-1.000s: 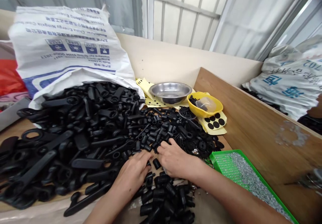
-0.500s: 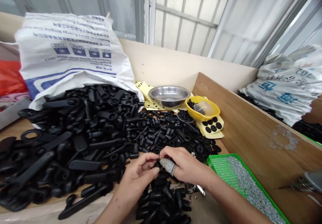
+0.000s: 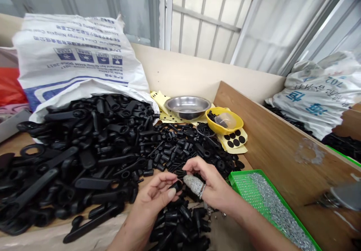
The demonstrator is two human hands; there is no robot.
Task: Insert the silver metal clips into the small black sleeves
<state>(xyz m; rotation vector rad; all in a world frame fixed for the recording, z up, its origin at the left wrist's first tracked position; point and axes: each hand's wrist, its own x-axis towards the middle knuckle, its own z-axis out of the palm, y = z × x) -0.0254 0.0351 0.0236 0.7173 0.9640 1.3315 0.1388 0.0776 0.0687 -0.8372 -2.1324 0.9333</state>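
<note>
My left hand (image 3: 158, 194) grips a small black cylindrical part (image 3: 176, 186) between thumb and fingers, its end facing my other hand. Just to the right, my right hand (image 3: 207, 181) wears a grey wrapping (image 3: 193, 185) on its thumb. Its index finger is bent and stands apart from the thumb, and I see nothing between them. The two hands are close but not touching. Below them lies a pile of black tubular parts (image 3: 183, 221); beyond them are many small black cylinders (image 3: 166, 149).
Large black handles (image 3: 93, 183) spill from a white sack (image 3: 79, 51) at left. At the back stand a metal bowl (image 3: 187, 106) and a yellow bowl (image 3: 238, 121). A green tray (image 3: 234, 175) of small metal pieces lies right, beside a wooden board (image 3: 267, 142).
My right hand has drawn back from the left, and its index finger has lifted away from the thumb. The black cylinder in my left hand now shows clearly. The view has shifted slightly.
</note>
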